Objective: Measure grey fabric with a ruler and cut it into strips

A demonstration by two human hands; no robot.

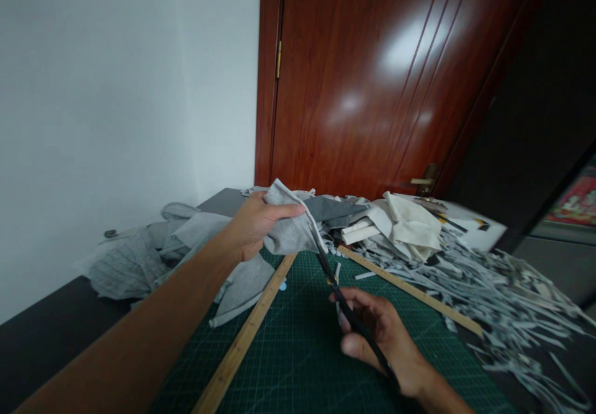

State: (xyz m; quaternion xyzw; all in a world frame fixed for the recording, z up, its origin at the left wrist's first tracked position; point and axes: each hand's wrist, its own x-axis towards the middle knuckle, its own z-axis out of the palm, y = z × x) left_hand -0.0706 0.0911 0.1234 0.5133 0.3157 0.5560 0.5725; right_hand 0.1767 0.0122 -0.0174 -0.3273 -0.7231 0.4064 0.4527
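My left hand (254, 221) grips a piece of grey cloth (291, 231) and holds it lifted above the green cutting mat (298, 339). My right hand (382, 333) holds black scissors (338, 290) by the handles. The blades point up and away, and their tips meet the lower edge of the grey cloth. Whether the blades are apart is hard to tell. More of the grey cloth (244, 283) hangs down to the mat under my left forearm.
Two wooden rulers lie on the mat, one (246, 333) at left, one (414, 290) at right. Several cut grey strips (507, 302) pile at the right. Folded white cloth (410, 221) and grey garments (139, 252) lie behind. A brown door (372, 79) stands beyond the dark table.
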